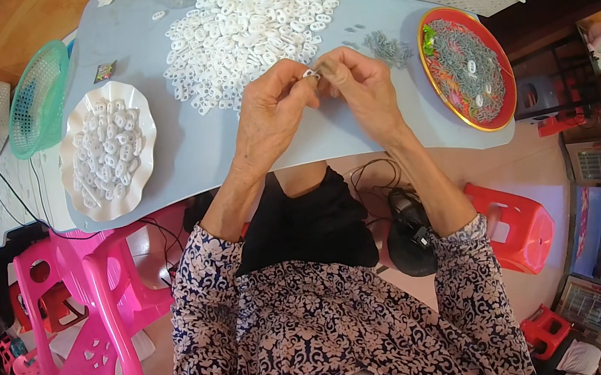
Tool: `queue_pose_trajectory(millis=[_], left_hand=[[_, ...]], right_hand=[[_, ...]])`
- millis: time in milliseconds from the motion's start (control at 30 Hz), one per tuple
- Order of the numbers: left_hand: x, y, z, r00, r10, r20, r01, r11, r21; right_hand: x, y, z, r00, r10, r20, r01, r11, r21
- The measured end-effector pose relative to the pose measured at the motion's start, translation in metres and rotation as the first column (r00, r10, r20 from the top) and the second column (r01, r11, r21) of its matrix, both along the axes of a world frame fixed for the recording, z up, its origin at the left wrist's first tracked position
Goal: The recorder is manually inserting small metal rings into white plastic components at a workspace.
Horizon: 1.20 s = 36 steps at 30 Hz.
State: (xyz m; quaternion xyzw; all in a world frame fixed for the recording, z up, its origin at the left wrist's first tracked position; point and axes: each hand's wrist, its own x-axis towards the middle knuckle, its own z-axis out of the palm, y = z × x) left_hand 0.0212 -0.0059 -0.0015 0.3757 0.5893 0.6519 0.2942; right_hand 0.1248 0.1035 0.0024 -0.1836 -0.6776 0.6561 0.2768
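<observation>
Both your hands' fingers pinch one small white ring [310, 73] above the tabletop [197, 137]; keep left hand [274, 112] steady while right hand [359, 86] works.

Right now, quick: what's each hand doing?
Left hand: closed, fingertips pinching a small white plastic ring piece.
Right hand: closed, fingertips pinched at the same piece; whether it holds anything more cannot be told.

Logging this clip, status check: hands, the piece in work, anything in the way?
Left hand and right hand together, fingers pinching one small white ring piece. Held above the grey table, near the white pile. Nothing between the hands.
</observation>
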Motion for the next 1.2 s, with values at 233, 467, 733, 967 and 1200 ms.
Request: queue_pose_trajectory(millis=[233, 467, 733, 967, 1200], left_hand=[[0.0, -0.003, -0.005, 1.0, -0.027, -0.003, 0.027, 1.0, -0.01], [-0.004, -0.001, 0.005, 0.99, 0.142, -0.021, -0.14, 0.988, 0.06], [-0.044, 0.036, 0.013, 0.37, 0.183, -0.911, -0.232, 0.968, 0.1], [-0.055, 0.045, 0.004, 0.315, 0.068, -0.947, -0.139, 0.99, 0.025], [-0.024, 0.023, 0.023, 1.0, -0.023, 0.002, 0.023, 0.999, -0.045]], right_hand=[[0.001, -0.002, -0.001, 1.0, 0.022, 0.007, -0.023, 0.998, 0.06], [0.0, 0.004, -0.005, 0.996, 0.006, -0.091, -0.012, 0.998, -0.067], [0.001, 0.004, -0.005, 0.998, -0.045, -0.038, 0.039, 0.988, -0.147], [0.002, 0.004, -0.004, 0.999, -0.04, -0.037, 0.034, 0.99, -0.137], [0.002, 0.007, -0.005, 0.975, -0.112, -0.192, 0.062, 0.967, -0.248]])
